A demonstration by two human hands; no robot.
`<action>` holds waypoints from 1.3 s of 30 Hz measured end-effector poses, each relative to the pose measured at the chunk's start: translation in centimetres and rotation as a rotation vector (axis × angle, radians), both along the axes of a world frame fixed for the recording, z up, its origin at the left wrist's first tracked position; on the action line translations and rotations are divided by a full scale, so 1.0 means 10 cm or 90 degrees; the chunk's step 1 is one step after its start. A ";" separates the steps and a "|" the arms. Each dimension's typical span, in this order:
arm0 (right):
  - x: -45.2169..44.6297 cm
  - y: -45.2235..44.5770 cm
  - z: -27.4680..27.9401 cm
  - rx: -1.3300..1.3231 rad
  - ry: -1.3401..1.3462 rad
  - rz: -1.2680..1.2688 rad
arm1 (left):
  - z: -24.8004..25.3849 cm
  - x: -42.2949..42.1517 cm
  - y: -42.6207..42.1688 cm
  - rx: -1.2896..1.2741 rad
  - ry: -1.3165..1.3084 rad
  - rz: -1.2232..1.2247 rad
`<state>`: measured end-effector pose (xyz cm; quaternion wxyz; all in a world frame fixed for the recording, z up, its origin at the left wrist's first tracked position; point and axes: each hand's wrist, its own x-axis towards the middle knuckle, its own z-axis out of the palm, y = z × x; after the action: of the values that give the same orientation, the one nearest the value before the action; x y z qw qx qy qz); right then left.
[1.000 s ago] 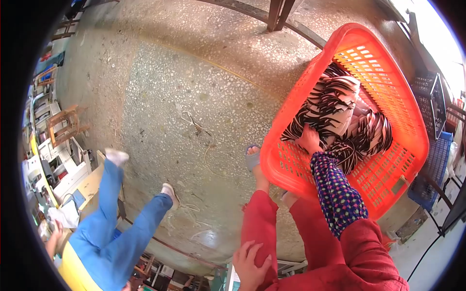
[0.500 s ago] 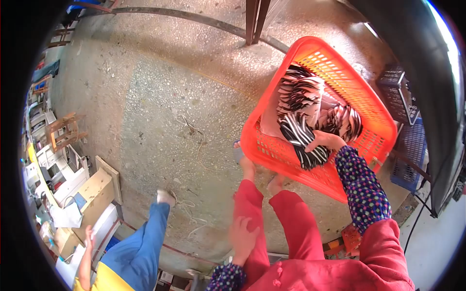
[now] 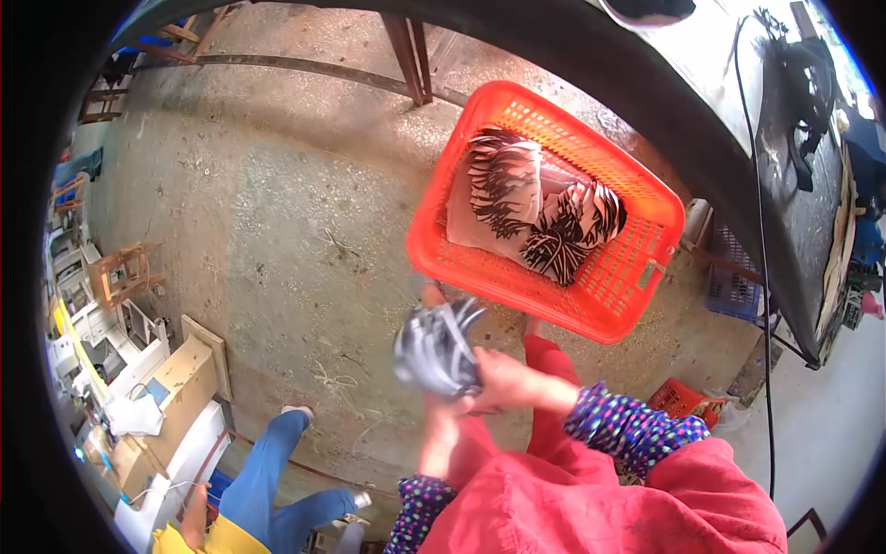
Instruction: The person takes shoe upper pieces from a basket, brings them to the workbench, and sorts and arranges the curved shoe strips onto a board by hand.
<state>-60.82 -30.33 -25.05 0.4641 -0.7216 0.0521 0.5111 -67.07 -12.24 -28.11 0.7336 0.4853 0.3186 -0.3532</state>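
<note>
A blurred bundle of black-and-white striped pieces [image 3: 429, 351] is held up in front of my legs, outside the basket. My right hand [image 3: 517, 380] grips its right edge with the fingers closed. My left hand [image 3: 441, 427] holds it from below, its fingers largely hidden behind the bundle. Beyond my hands, an orange-red plastic basket [image 3: 660, 208] stands tilted in view. Inside lie more striped bundles [image 3: 506, 180], dark and pale pink, fanned out in overlapping layers.
A dark-edged table [image 3: 683, 102] curves along the upper right, with a black cable hanging down. Beneath it sits a blue crate [image 3: 734, 268]. At lower left, a person in blue trousers [image 3: 268, 471] is near a wooden bench [image 3: 175, 369]. Scraps of string lie on the floor.
My right hand has lifted the striped bundle out of the basket and brought it left and toward me. My left hand has risen from my leg to meet it. The basket appears further left.
</note>
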 end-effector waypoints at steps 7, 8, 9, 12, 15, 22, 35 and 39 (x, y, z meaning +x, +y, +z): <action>-0.25 -0.62 -0.51 0.487 -0.032 0.015 | -0.37 -0.38 0.10 -0.064 0.024 0.080; -0.11 -0.91 -0.69 0.541 0.164 -0.024 | -0.52 -0.37 0.05 -0.094 0.014 0.094; -0.21 -1.15 -1.07 0.385 0.087 -0.117 | -0.46 -0.27 -0.25 -0.237 0.010 0.177; -0.68 -1.89 -2.74 -0.073 -0.107 -0.356 | -0.96 -0.48 -0.41 -0.427 -0.077 0.209; -1.17 -2.58 -4.34 -0.390 -0.292 -0.292 | -2.29 -0.16 0.15 -0.712 -0.217 -0.079; -1.11 -2.52 -4.86 -0.611 -0.287 -0.149 | -3.62 -0.29 1.86 -0.437 -0.048 0.021; -1.38 -2.18 -4.78 -0.492 -0.442 -0.089 | -3.26 -0.69 4.25 0.039 0.201 0.187; -1.28 -2.20 -4.82 -0.481 -0.379 -0.198 | -3.06 -1.29 3.93 0.024 0.187 0.201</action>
<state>-73.57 -52.35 -73.29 0.2361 -0.9373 0.2053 0.1536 -80.01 27.03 -58.75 0.7162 0.3868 0.5005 -0.2949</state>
